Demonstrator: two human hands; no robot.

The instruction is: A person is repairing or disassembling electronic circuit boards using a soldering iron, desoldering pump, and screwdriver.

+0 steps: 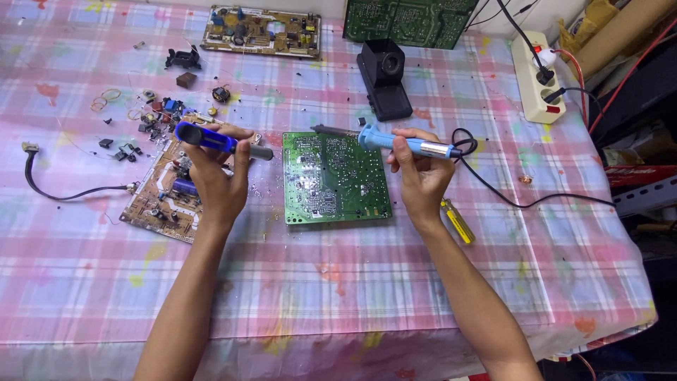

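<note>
In the head view we see a risk first: the iron (402,142) is held level above the green board (336,177), its tip pointing toward our left hand (215,173). We judge that a slip could bring the tip onto that hand or the cloth (352,282), and its cord (522,197), looping off to the right, could snag and tug the iron. Our right hand (421,169) is clenched round the iron's blue handle. Our left hand is closed on the blue pump (218,141), held over the brown board (166,204), nozzle toward the green board. That green board lies flat between our two hands, untouched.
</note>
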